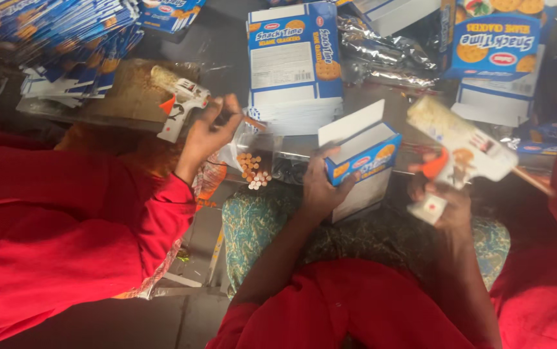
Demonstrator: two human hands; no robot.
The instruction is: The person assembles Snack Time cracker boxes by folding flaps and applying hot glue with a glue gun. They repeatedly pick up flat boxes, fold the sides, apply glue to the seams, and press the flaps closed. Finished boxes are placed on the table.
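Blue-and-white cardboard cracker box (362,158), flap open, long axis tilted up-right, sits on lap, left hand (320,184) gripping its lower-left end. White glue gun with orange trigger (462,152) just right, right hand (446,200) clenched round handle.

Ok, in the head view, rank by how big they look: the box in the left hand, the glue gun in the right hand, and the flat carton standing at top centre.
1. Flat carton
2. Glue gun and box: look alike, unsure, both near the camera

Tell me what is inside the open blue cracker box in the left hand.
The blue box, gripped by the left hand, shows only its raised white flap and pale inner walls. The contents are hidden. The right hand holds a glue gun beside it.
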